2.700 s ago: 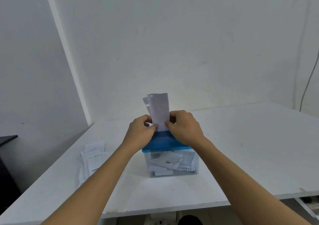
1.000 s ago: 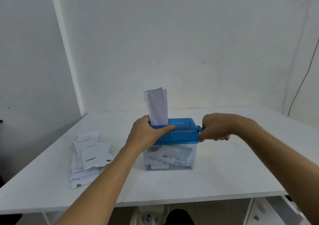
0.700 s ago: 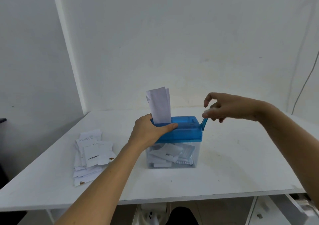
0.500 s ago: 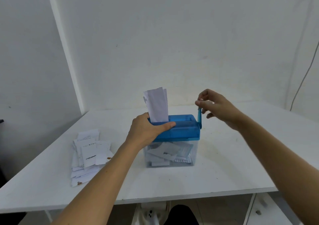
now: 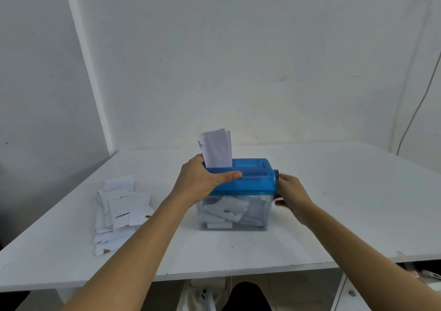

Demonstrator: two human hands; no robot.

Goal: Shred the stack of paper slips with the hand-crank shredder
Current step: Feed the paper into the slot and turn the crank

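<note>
At the left of the desk [image 5: 346, 205] the stack [image 5: 119, 211] of slips lies fanned as before, well apart from the shredder [image 5: 253, 181]. The left hand [image 5: 199, 183] still holds the left end of the shredder's blue lid, thumb along the front and fingers clamped over the back, touching the fed slips [image 5: 217, 150]. These stand upright in the slot and seem to sit slightly lower than half a second ago. Cut pieces fill the clear bin [image 5: 267, 206] under the lid. The right hand [image 5: 291, 196], which then pinched the crank [image 5: 276, 174] upright above the lid, is now low beside the bin's right wall. It is blurred, with fingers curled in on the handle, which the hand hides. Only the crank's hub shows. A cable [image 5: 415, 112] hangs on the wall at the far right.
</note>
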